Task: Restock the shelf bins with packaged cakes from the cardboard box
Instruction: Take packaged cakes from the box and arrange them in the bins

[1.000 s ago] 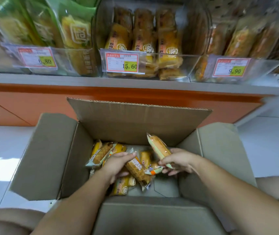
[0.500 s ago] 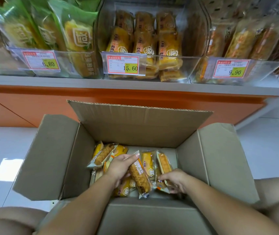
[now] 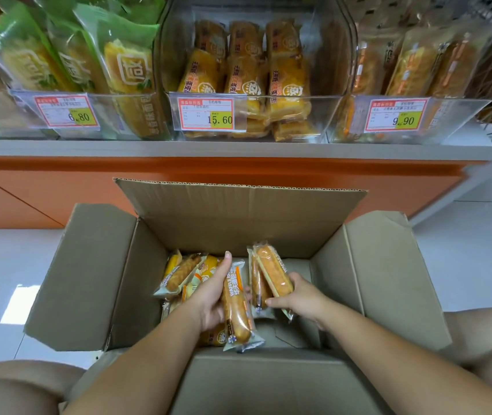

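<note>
Cardboard box (image 3: 146, 280) holds both hands: left hand (image 3: 212, 298) grips one cake (image 3: 235, 310), right hand (image 3: 301, 298) two cakes (image 3: 271, 271), long axes pointing past its far flap (image 3: 238, 211) toward the bins (image 3: 337, 115).

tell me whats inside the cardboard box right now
In the cardboard box, loose packaged cakes lie at left; the left hand grips a waffle pack, the right hand grips two more packs. Hands and arms cover whatever lies beneath.

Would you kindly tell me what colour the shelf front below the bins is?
The shelf front is orange, seen best in the head view.
</note>
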Demonstrator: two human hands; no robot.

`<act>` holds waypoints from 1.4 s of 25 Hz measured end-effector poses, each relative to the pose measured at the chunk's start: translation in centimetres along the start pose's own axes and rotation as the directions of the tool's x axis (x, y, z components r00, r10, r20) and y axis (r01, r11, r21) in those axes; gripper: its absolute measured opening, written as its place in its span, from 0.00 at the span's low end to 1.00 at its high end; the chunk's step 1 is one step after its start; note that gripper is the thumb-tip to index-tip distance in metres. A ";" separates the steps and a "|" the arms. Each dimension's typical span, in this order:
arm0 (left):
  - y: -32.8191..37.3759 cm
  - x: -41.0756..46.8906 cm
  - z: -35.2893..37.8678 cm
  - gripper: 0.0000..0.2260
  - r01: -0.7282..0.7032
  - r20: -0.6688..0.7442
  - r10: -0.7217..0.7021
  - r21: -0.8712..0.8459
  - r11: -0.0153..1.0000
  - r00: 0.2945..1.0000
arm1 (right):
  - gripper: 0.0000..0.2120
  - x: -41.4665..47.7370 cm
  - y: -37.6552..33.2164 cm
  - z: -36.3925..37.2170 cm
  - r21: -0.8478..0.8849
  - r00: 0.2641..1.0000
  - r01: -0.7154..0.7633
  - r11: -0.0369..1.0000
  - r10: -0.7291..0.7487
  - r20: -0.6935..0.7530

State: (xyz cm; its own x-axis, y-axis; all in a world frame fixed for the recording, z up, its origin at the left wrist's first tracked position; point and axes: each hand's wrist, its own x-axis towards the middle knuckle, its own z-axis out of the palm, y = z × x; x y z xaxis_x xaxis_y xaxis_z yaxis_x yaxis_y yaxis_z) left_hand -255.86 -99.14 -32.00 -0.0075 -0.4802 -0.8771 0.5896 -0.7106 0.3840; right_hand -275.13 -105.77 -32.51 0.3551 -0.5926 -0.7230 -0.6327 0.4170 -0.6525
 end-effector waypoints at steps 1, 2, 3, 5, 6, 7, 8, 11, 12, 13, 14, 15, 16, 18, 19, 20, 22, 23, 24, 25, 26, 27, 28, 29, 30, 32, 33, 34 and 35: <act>-0.1 -0.4 0.2 0.29 -0.002 0.011 0.002 0.018 1.000 1.000 | 0.26 -0.2 -0.1 0.2 -0.044 1.000 0.023 0.999 -0.023 -0.017; -0.4 -0.8 0.4 0.27 0.000 0.030 -0.001 0.033 0.999 1.000 | 0.25 -0.4 -0.2 0.3 -0.079 0.999 0.042 0.996 -0.045 -0.028; -0.8 -1.1 0.6 0.27 -0.001 0.048 -0.001 0.048 0.999 0.999 | 0.24 -0.6 -0.5 0.3 -0.118 0.997 0.063 0.991 -0.068 -0.035; -0.8 -1.8 0.9 0.27 -0.038 0.043 0.037 0.045 0.998 0.998 | 0.20 -1.2 -1.7 -0.3 -0.233 0.992 0.103 0.967 -0.117 -0.044; -0.5 -2.1 1.0 0.27 -0.079 0.028 0.079 0.010 0.997 0.997 | 0.19 -1.4 -2.3 -0.8 -0.277 0.989 0.119 0.953 -0.138 -0.050; 0.0 -2.4 0.9 0.26 -0.125 0.004 0.126 -0.032 0.992 0.992 | 0.19 -1.6 -2.9 -1.5 -0.310 0.984 0.147 0.939 -0.169 -0.047; 0.7 -2.8 1.0 0.27 -0.179 -0.013 0.178 -0.078 0.981 0.984 | 0.22 -1.9 -3.4 -2.2 -0.333 0.977 0.188 0.924 -0.212 -0.035; 2.5 -4.1 1.2 0.28 -0.317 -0.018 0.318 -0.114 0.941 0.948 | 0.27 -3.6 -5.0 -4.4 -0.350 0.947 0.311 0.884 -0.318 0.039; 2.9 -4.8 1.6 0.27 -0.357 -0.007 0.358 -0.088 0.930 0.934 | 0.27 -4.4 -5.7 -5.1 -0.353 0.935 0.349 0.868 -0.350 0.062; 3.3 -5.5 2.1 0.25 -0.399 0.003 0.400 -0.052 0.915 0.917 | 0.26 -5.4 -6.5 -6.0 -0.356 0.924 0.377 0.855 -0.374 0.080; 3.5 -6.1 2.7 0.23 -0.432 0.018 0.433 -0.021 0.902 0.901 | 0.26 -6.3 -7.2 -6.9 -0.361 0.912 0.405 0.840 -0.397 0.099; 3.7 -6.6 3.2 0.23 -0.460 0.034 0.459 0.010 0.888 0.888 | 0.26 -7.3 -8.1 -7.9 -0.361 0.899 0.434 0.826 -0.421 0.118; 3.9 -7.3 3.7 0.24 -0.483 0.050 0.481 0.041 0.875 0.875 | 0.26 -8.2 -8.8 -8.9 -0.355 0.893 0.446 0.822 -0.432 0.123; 4.4 -8.2 4.7 0.25 -0.531 0.075 0.526 0.104 0.841 0.847 | 0.27 -9.9 -10.0 -11.0 -0.307 0.889 0.449 0.839 -0.455 0.057; 4.6 -8.6 5.2 0.24 -0.556 0.088 0.549 0.136 0.820 0.831 | 0.28 -10.6 -10.5 -11.8 -0.252 0.891 0.437 0.864 -0.454 -0.010; 4.9 -9.0 5.8 0.23 -0.580 0.100 0.572 0.163 0.798 0.814 | 0.29 -11.2 -11.0 -12.7 -0.143 0.891 0.434 0.889 -0.447 -0.074; 5.6 -10.2 7.4 0.21 -0.631 0.128 0.619 0.218 0.745 0.775 | 0.31 -12.1 -11.6 -14.0 0.161 0.891 0.451 0.878 -0.432 -0.138; 6.0 -10.7 8.3 0.20 -0.655 0.139 0.643 0.246 0.715 0.753 | 0.32 -12.4 -12.0 -14.6 0.280 0.888 0.460 0.843 -0.432 -0.158; 6.4 -11.2 9.2 0.20 -0.675 0.149 0.662 0.268 0.688 0.734 | 0.34 -12.7 -12.3 -15.2 0.364 0.884 0.468 0.806 -0.433 -0.177; 6.8 -11.6 10.0 0.20 -0.689 0.154 0.677 0.281 0.669 0.720 | 0.34 -13.0 -12.7 -15.7 0.417 0.878 0.477 0.773 -0.437 -0.194; 7.2 -11.9 10.9 0.21 -0.700 0.158 0.688 0.281 0.656 0.708 | 0.34 -13.2 -13.1 -16.1 0.459 0.870 0.491 0.740 -0.448 -0.207; 7.6 -12.3 11.7 0.21 -0.708 0.160 0.695 0.270 0.652 0.701 | 0.36 -13.3 -13.5 -16.6 0.506 0.857 0.507 0.698 -0.467 -0.215; 8.1 -12.5 12.6 0.21 -0.715 0.167 0.699 0.247 0.654 0.696 | 0.37 -13.5 -13.8 -17.1 0.557 0.847 0.516 0.651 -0.485 -0.218; 8.5 -12.8 13.5 0.20 -0.719 0.179 0.697 0.218 0.660 0.694 | 0.35 -13.5 -14.2 -17.5 0.608 0.842 0.513 0.607 -0.494 -0.217; 8.8 -13.0 14.3 0.19 -0.719 0.191 0.693 0.185 0.670 0.695 | 0.30 -13.6 -14.6 -17.8 0.649 0.841 0.503 0.570 -0.495 -0.217; 9.6 -13.4 15.8 0.18 -0.719 0.210 0.689 0.130 0.683 0.693 | 0.23 -13.8 -15.5 -18.4 0.682 0.840 0.500 0.533 -0.489 -0.234; 10.0 -13.4 16.4 0.18 -0.721 0.212 0.692 0.121 0.682 0.690 | 0.22 -13.8 -16.1 -18.7 0.675 0.834 0.514 0.530 -0.493 -0.248; 10.5 -13.4 16.9 0.18 -0.725 0.211 0.697 0.116 0.679 0.686 | 0.22 -13.8 -16.5 -19.0 0.662 0.825 0.534 0.527 -0.498 -0.269; 11.0 -13.5 17.2 0.18 -0.731 0.207 0.704 0.111 0.674 0.680 | 0.22 -13.6 -17.0 -19.4 0.645 0.814 0.556 0.524 -0.501 -0.295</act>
State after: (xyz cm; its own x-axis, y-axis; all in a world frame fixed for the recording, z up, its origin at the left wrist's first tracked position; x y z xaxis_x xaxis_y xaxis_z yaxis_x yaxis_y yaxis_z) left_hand -263.20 -109.35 -10.99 0.2427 -0.9328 -0.2666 0.3127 -0.1849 0.9317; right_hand -282.55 -118.15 -7.23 0.4032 -0.8942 -0.1947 0.3095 0.3334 -0.8905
